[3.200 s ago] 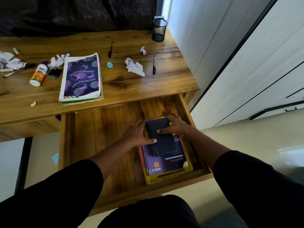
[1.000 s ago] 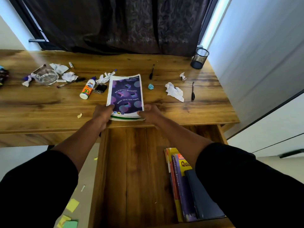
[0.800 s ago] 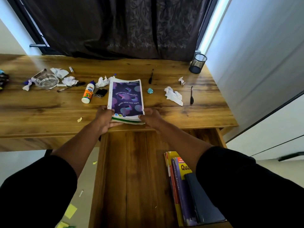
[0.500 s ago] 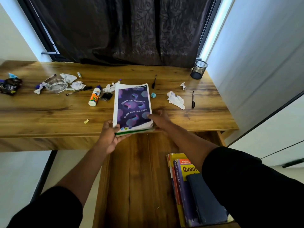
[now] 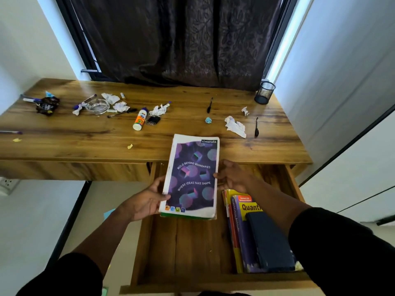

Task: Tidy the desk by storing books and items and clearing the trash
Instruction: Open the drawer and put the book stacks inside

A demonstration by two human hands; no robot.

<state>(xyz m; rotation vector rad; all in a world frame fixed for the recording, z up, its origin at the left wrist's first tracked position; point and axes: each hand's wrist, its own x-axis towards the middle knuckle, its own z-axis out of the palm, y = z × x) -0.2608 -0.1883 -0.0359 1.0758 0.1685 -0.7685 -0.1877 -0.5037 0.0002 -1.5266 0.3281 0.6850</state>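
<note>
Head cam shows both hands clamped on the notebook [image 5: 192, 176], left hand [image 5: 145, 201] and right hand [image 5: 233, 178] each gripping 1 long edge, keeping it flat over the open drawer [image 5: 192, 248], probably to drop beside the stacked books [image 5: 252, 231].

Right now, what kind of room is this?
Probably a study corner in a home. A wooden desk stands against a curtained window, littered with pens and crumpled paper. Both hands hold a notebook over an open drawer with books in it.
</note>
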